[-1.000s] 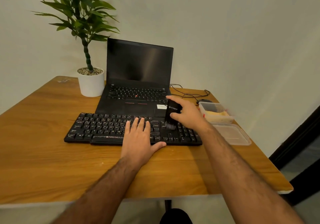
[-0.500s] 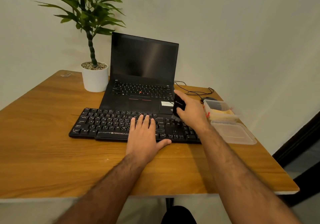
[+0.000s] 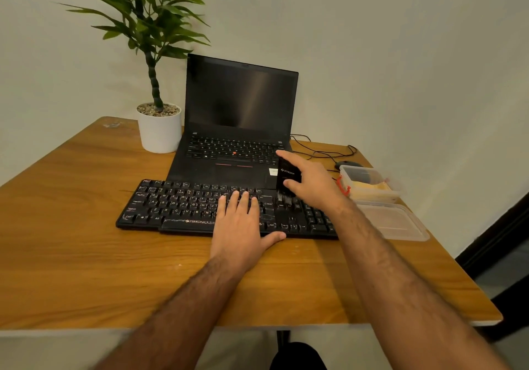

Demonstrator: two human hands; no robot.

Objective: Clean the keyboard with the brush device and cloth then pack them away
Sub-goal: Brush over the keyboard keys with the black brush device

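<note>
Wood-grain table (image 3: 86, 255) fills the view, set against a plain pale wall, with a dark doorway strip at the far right. At the table's back edge a potted plant (image 3: 159, 106) stands just left of an open laptop (image 3: 237, 129), screen dark; a mouse (image 3: 345, 164) and its cable lie near the back right corner. Along the right edge sit a clear container (image 3: 369, 183) with something yellow inside and, nearer the front, a flat clear lid (image 3: 392, 220). The black keyboard (image 3: 177, 206) lies across the middle, just in front of the laptop. The left hand (image 3: 240, 226) rests flat on its centre keys — fingers straight and together, thumb out over the front edge. The right hand (image 3: 312, 183) grips the black brush device (image 3: 287, 177) upright, thumb on the near face and fingers curled over the top, bristles down on the keys between the main block and the number pad. Both forearms reach in from the front edge.
</note>
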